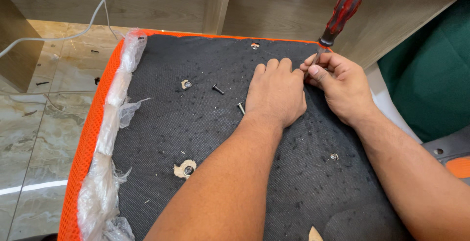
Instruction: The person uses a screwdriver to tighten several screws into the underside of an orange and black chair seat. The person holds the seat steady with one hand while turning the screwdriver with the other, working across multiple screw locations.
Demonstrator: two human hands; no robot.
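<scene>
While the left hand [275,93] lies flat, palm down and fingers together, on the black fabric underside of an upturned seat cushion [215,138], the right hand [338,86] sits just beside it, the two hands touching near the cushion's far edge. The right hand's fingers are pinched around the metal shaft of a screwdriver [342,11], whose red and black handle rises tilted toward the upper right; its tip is hidden between the hands, so what it meets cannot be told. The left hand grips nothing.

Two loose bolts rest on the fabric: a dark bolt [218,89] toward the middle of the cushion, and a silvery bolt [241,108] just beside the left wrist. Torn holes in the fabric show metal inserts, one hole [186,84] left of the dark bolt, a larger hole [185,169] nearer the near edge, and a small insert [334,156] near the right forearm. Another hole [254,46] sits at the far edge.

Along the cushion's left edge runs orange mesh [88,143] with crumpled clear plastic wrap [110,138] over it. Beyond lies a marble floor [34,133], with a white cable [58,37] and small dark screws scattered on it.
</scene>
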